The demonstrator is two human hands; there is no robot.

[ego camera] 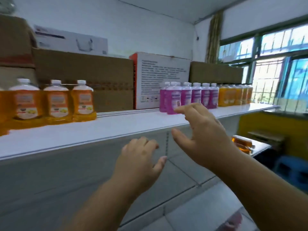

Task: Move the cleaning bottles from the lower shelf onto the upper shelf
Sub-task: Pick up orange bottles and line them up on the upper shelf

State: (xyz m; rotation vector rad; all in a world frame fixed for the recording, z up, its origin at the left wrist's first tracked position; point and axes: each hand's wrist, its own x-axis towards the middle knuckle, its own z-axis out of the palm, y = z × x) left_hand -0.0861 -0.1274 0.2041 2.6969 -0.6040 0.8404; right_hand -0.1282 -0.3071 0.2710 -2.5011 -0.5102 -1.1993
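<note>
Our right hand (205,130) is raised with fingers spread apart, holding nothing; our left hand (141,159) hangs lower, fingers loosely curled, also empty. Just beyond the right hand's fingertips, on the white upper shelf (116,129), stands a cluster of pink bottles (188,97) with white caps; we count about six, labels too blurred to read. Further right is a row of yellow bottles (235,95). Far left of the left hand stand three orange bottles (53,100), rounded, white-capped. Behind, a white carton (163,77) carries unreadable print, flanked by brown cardboard boxes (83,70).
</note>
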